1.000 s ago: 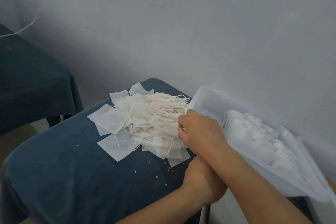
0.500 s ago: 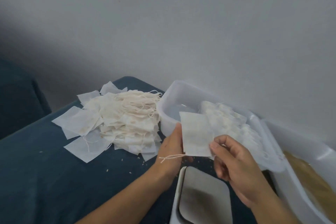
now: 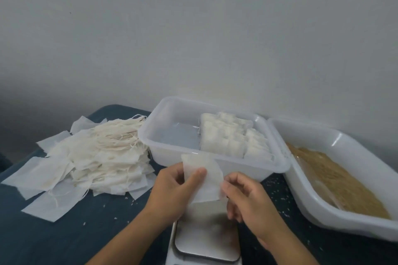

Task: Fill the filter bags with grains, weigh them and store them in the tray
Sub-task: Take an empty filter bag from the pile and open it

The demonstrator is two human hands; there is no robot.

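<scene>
Both hands have brought the filter bag (image 3: 202,178) over the scale (image 3: 206,236); left hand (image 3: 172,191) and right hand (image 3: 247,198) pinch its edges, likely to open it.

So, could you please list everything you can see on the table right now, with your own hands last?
held filter bag: one, white, above the scale, between both hands.
pile of empty filter bags: many, white with cream strings, table's left.
storage tray: one, translucent white, centre back, bare floor on its left.
filled bags: several rows, white, right part of the storage tray.
grain tub: one, white, far right.
grains: tan, in the grain tub; a few loose on the table.
scale: one, white with steel platform, front centre.
table: one, dark blue cover.
left hand: pinches the bag's left side.
right hand: fingers at the bag's right edge.
</scene>
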